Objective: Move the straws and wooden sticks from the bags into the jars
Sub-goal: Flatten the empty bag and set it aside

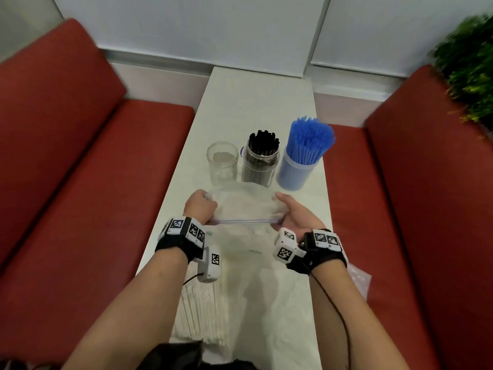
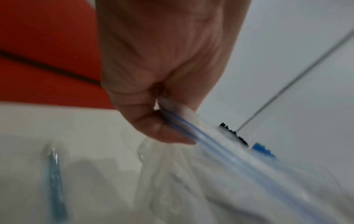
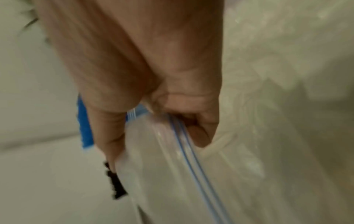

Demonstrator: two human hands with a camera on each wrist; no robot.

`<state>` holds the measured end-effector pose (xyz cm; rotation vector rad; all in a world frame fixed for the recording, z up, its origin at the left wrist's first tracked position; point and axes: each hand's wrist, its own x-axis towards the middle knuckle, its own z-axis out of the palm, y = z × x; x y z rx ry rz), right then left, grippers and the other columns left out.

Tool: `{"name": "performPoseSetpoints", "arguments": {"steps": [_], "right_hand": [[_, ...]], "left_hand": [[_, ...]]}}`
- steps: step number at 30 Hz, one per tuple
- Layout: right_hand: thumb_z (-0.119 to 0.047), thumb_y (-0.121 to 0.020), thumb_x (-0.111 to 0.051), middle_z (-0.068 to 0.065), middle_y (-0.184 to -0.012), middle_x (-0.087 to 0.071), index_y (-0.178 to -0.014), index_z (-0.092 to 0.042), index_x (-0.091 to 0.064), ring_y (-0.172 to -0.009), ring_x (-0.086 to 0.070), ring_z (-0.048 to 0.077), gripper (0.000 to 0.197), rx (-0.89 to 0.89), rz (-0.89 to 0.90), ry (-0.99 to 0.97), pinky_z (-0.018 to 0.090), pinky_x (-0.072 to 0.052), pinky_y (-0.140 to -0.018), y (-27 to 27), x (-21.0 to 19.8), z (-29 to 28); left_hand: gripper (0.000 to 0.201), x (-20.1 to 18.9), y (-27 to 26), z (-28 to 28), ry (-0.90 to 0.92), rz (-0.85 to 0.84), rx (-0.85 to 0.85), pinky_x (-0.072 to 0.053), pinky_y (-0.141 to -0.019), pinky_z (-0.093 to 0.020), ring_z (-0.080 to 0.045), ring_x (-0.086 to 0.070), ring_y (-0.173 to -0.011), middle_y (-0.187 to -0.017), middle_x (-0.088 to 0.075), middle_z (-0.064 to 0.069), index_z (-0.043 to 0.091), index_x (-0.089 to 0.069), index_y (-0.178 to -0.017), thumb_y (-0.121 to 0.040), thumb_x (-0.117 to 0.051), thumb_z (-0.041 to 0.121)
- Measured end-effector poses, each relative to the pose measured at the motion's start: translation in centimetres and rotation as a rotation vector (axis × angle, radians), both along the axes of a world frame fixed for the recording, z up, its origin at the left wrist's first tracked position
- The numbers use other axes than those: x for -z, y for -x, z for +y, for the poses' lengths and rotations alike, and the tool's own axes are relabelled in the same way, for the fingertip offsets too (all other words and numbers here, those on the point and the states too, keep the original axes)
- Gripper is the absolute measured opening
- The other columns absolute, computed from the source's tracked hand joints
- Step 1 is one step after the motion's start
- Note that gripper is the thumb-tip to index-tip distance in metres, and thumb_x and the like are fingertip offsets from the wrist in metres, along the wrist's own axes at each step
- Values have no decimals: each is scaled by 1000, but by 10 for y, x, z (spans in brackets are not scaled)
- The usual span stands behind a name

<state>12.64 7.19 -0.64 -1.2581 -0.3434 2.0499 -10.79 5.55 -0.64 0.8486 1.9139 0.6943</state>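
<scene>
A clear zip bag with a blue seal strip is stretched between both hands above the white table. My left hand grips its left end; my right hand pinches its right end. Behind the bag stand three jars: an empty glass jar, a jar of black straws and a jar of blue straws. A bag of white paper-wrapped straws lies on the table under my left forearm.
Red bench seats flank the narrow table on both sides. Another crumpled clear bag lies by my right wrist at the table's edge. A green plant stands at the far right. A white wall is behind.
</scene>
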Motion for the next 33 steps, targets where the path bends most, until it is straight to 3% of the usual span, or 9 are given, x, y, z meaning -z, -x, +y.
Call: {"name": "performPoseSetpoints", "arguments": {"steps": [3,5,9,11,14,18,23,28,33], "right_hand": [[-19,-91,-59,10,-91,-63,-120,-6,-65,-75,-64,16,33,34,246,-140,32,-58,-80,-6,-20,-2],[-5,-95,-51,18,-105,-60,-134,-8,-57,-89,-60,21,40,31,200,-243,37,-51,-98,-1,-25,-2],[9,-92,-45,3,-59,-52,-95,-19,-73,-45,-42,13,39,-220,-334,-511,19,-35,-41,8,-30,-18],[9,-88,-43,-4,-50,-49,-82,-21,-78,-40,-33,10,46,-334,-508,-547,18,-29,-39,9,-35,-26],[12,-81,-39,0,-77,-65,-82,-24,-80,-58,-52,15,55,-365,-1006,-572,22,-42,-53,6,-45,-32],[11,-92,-33,14,-131,-55,-125,-21,-71,-113,-61,34,60,-250,-1463,-515,33,-47,-96,14,-54,-39],[11,-88,-33,12,-145,-53,-136,-31,-62,-89,-63,15,70,-473,-1305,-671,13,-49,-77,38,-81,-46],[-1,-94,-46,14,-111,-73,-95,-9,-80,-96,-66,28,34,-249,-1538,-590,35,-54,-89,16,-112,-41],[-13,-96,-51,5,-92,-67,-98,-10,-68,-81,-61,24,18,-319,-1278,-773,33,-52,-74,52,-143,-35]], "left_hand": [[11,-4,15,-10,-10,186,79,-48,-33,-24,-22,-57,-56,-89,-53,-10,8,-51,-93,-92,-54,-2],[22,-11,18,-12,-18,-45,159,-53,-41,-25,-19,-58,-58,-96,-56,-9,11,-54,-99,-91,-74,12],[68,-37,24,-11,67,-538,245,-59,-73,-34,-20,-70,-80,-98,-74,-6,19,-73,-109,-76,-63,77],[52,-47,31,-4,3,-533,208,-57,-79,-37,-25,-69,-87,-103,-75,-14,13,-74,-112,-92,-63,60],[16,-56,43,3,-154,-330,201,-46,-46,-24,-15,-52,-44,-68,-53,-12,10,-62,-87,-95,-70,21],[15,-61,52,3,-275,118,277,-43,-43,-27,-21,-50,-39,-61,-53,-8,14,-56,-82,-86,-61,0],[20,-65,33,-7,-223,389,629,-43,-49,-26,-25,-55,-60,-79,-60,-6,21,-57,-97,-85,-61,5],[54,-83,59,-5,-127,695,588,-48,-87,-37,-29,-61,-107,-124,-61,-9,18,-55,-130,-87,-81,36],[70,-131,10,-9,-280,117,972,-46,-98,-27,-12,-60,-115,-124,-61,10,41,-62,-126,-65,-84,67]]}}
